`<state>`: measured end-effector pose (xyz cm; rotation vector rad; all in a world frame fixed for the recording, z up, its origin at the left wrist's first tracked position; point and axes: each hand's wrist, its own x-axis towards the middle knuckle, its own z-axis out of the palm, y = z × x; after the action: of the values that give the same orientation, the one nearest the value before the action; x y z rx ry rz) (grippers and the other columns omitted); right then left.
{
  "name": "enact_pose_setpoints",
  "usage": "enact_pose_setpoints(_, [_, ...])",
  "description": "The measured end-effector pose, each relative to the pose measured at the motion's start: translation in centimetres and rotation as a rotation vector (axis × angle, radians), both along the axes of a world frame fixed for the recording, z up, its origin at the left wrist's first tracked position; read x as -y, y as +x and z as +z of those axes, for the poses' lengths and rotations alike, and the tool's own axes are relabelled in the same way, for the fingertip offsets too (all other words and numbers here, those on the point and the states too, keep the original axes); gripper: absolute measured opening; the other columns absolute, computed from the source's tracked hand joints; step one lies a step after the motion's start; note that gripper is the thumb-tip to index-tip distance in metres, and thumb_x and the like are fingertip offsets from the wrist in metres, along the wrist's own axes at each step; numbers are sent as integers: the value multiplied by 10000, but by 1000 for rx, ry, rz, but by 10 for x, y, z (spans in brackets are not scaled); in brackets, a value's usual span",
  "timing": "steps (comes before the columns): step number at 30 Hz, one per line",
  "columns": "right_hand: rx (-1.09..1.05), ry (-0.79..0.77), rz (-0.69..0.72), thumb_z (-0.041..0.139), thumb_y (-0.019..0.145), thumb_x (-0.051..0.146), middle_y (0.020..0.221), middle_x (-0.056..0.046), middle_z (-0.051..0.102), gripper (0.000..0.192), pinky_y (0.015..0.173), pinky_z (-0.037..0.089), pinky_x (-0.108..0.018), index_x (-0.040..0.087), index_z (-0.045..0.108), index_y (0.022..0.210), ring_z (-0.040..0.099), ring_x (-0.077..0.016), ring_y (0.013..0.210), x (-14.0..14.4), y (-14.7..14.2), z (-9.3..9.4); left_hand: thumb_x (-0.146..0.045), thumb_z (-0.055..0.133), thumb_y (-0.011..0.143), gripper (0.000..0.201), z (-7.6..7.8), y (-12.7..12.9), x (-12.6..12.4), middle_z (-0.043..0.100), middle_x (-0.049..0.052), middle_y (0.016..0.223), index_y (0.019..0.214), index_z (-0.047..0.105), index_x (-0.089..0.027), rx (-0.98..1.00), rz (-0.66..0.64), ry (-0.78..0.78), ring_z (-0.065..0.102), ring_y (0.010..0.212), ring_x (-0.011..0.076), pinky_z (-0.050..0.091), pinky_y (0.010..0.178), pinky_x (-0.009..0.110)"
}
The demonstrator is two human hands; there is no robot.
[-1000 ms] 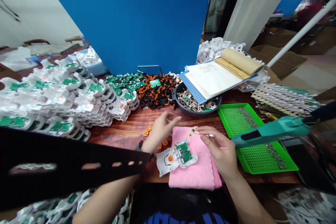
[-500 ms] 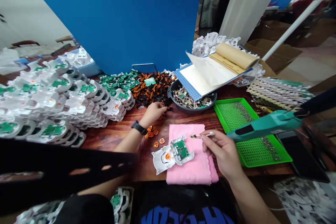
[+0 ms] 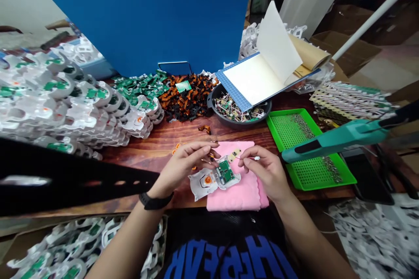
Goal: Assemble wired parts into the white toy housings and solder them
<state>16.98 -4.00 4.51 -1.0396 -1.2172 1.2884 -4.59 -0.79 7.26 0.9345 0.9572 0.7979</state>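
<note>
My left hand (image 3: 188, 163) is closed on a small orange-and-black plastic part (image 3: 212, 155), partly hidden by the fingers, just above the white plastic housing (image 3: 203, 186). That housing carries an orange button and, in its right section, a green circuit board (image 3: 225, 171). It lies partly on a folded pink cloth (image 3: 234, 198). To the right, my right hand (image 3: 263, 168) pinches the wire of a small cream-coloured circuit board (image 3: 234, 154) with a white connector. This small board hovers at the green board's upper right corner.
Stacked white housings (image 3: 81, 113) fill the left side. Behind are green boards (image 3: 140, 87), orange-and-black parts (image 3: 190, 100) and a dark bowl (image 3: 240, 123) of wired boards under a clipboard (image 3: 250, 80). A teal electric screwdriver (image 3: 340, 139) extends over a green tray (image 3: 307, 185) of screws.
My left hand has come back from the orange-and-black pile to the housing with a part. My right hand has shifted slightly, turning the small board. A clipboard page has lifted upright.
</note>
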Motion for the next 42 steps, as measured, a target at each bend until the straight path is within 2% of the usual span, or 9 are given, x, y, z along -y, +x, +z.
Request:
enact_pose_setpoints(4, [136, 103, 26, 596, 828, 172, 761, 29, 658, 67, 632, 476, -171, 216, 645, 814, 620, -83, 706, 1, 5, 3, -253, 751, 768, 380, 5, 11, 14, 753, 52, 888, 1110, 595, -194, 43, 21, -24, 732, 722, 194, 595, 686, 285])
enact_pose_setpoints(10, [382, 302, 112, 503, 846, 94, 831, 10, 652, 181, 726, 465, -204, 204, 647, 851, 607, -97, 799, -3, 14, 6, -244, 830, 668, 290, -1, 15, 19, 728, 57, 816, 861, 648, -125, 88, 83, -202, 713, 726, 180, 602, 612, 241])
enact_pose_setpoints(17, [443, 140, 116, 500, 827, 89, 834, 20, 665, 188, 684, 442, -214, 207, 646, 838, 611, -108, 784, 1, 8, 2, -230, 824, 674, 234, -10, 21, 26, 677, 3, 778, 837, 689, -131, 117, 145, -193, 641, 645, 91, 580, 624, 192])
enact_pose_setpoints(25, [352, 158, 222, 482, 818, 51, 837, 17, 631, 211, 732, 436, -221, 203, 627, 839, 590, -101, 794, 3, 3, 4, -242, 840, 634, 243, -5, 30, 28, 696, 8, 782, 790, 688, -135, 104, 204, -206, 642, 674, 113, 557, 636, 213])
enact_pose_setpoints(31, [275, 186, 315, 465, 833, 53, 823, 11, 616, 206, 743, 444, -222, 200, 608, 809, 576, -98, 798, 0, 7, 2, -212, 826, 654, 211, -8, 27, 28, 691, 7, 767, 794, 691, -132, 170, 153, -225, 630, 670, 94, 508, 646, 184])
enact_pose_setpoints(35, [138, 53, 211, 544, 861, 177, 872, 5, 603, 117, 717, 482, -223, 223, 575, 965, 590, -107, 821, 2, 3, -1, -193, 818, 656, 187, -10, 26, 29, 699, 14, 760, 776, 691, -127, 178, 188, -203, 639, 681, 98, 495, 658, 182])
enact_pose_setpoints(37, [65, -25, 149, 618, 838, 261, 899, -6, 617, 228, 699, 519, -232, 231, 566, 1058, 611, -125, 848, 3, -1, -2, -185, 816, 652, 182, -10, 27, 29, 706, 15, 762, 778, 697, -127, 180, 220, -200, 642, 676, 98, 494, 656, 183])
enact_pose_setpoints(39, [45, -82, 105, 667, 805, 309, 923, -27, 658, 276, 709, 553, -249, 219, 610, 1059, 640, -144, 868, 4, -7, -2, -186, 816, 648, 183, -10, 29, 30, 713, 19, 764, 778, 702, -125, 177, 238, -194, 646, 672, 100, 497, 658, 188])
enact_pose_setpoints(42, [96, -102, 6, 670, 801, 311, 933, -43, 712, 187, 725, 576, -265, 206, 693, 954, 673, -149, 816, 6, -14, 0, -193, 834, 622, 207, -9, 33, 32, 724, 30, 758, 764, 701, -121, 149, 266, -183, 658, 678, 113, 508, 688, 203])
